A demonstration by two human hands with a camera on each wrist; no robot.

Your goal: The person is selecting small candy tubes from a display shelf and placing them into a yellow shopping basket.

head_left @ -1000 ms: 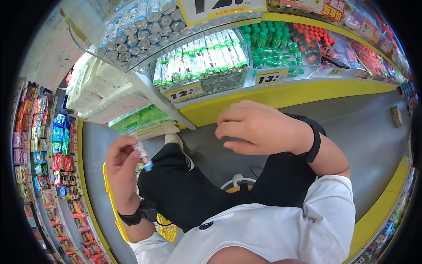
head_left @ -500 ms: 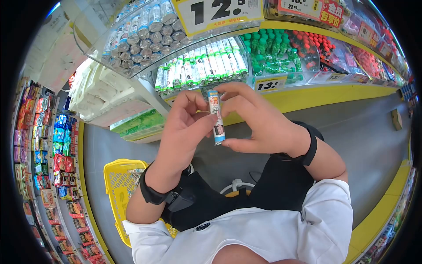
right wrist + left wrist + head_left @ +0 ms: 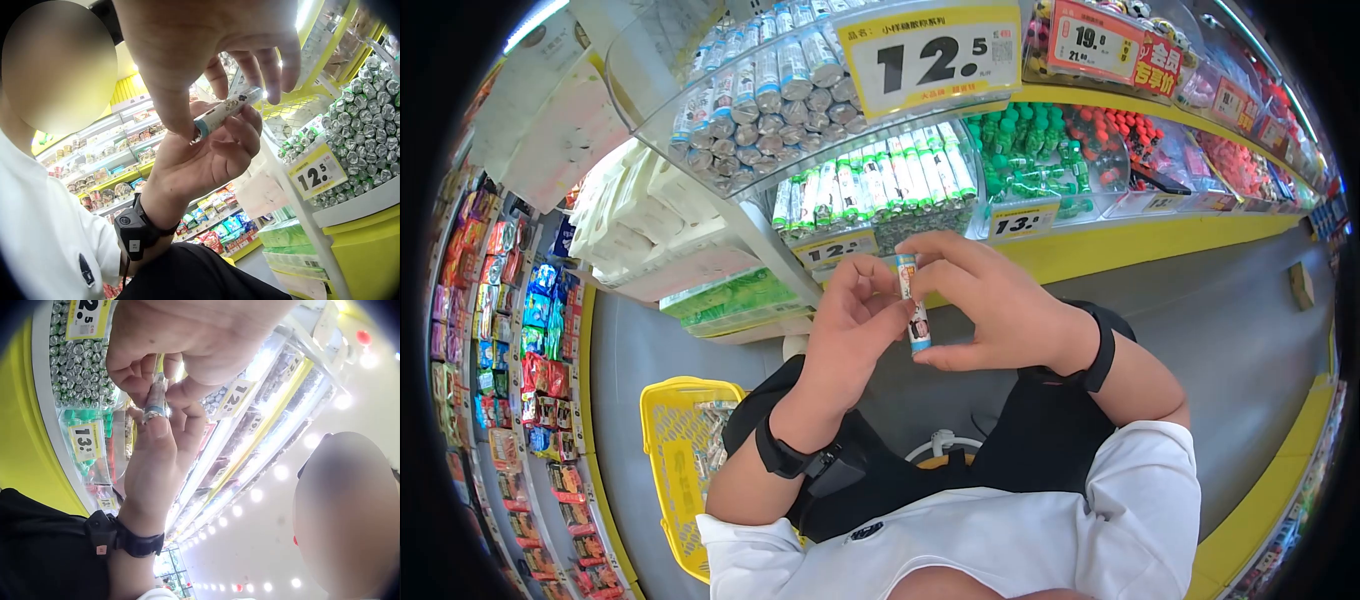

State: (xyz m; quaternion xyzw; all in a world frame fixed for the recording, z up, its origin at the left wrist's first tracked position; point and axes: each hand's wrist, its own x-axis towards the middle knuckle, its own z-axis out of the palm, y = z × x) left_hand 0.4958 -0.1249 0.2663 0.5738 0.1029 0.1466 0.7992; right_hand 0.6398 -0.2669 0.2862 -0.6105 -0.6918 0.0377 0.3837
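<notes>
A slim candy roll (image 3: 919, 335) in a white wrapper with blue ends stands nearly upright between both hands, over the lap. My left hand (image 3: 850, 335) pinches its side between thumb and curled fingers. From the other side, my right hand (image 3: 1010, 315) spans it, thumb at the lower end and forefinger near the top. In the right wrist view the roll (image 3: 219, 117) lies slantwise across the left fingers, its blue end at the right thumb. The left wrist view shows the roll (image 3: 157, 400) end-on, partly hidden by fingers.
Ahead, a clear bin of blue-ended rolls (image 3: 800, 80) sits above another of green-ended rolls (image 3: 870, 190). Small green bottles (image 3: 1040, 165) stand beside them. A yellow basket (image 3: 668, 500) holding several rolls is on the floor at left, near shelves of snack packets (image 3: 540, 340).
The left hand has brought the candy roll from above the basket to the middle, where the right hand has met it and taken its ends. The head view has shifted slightly.
</notes>
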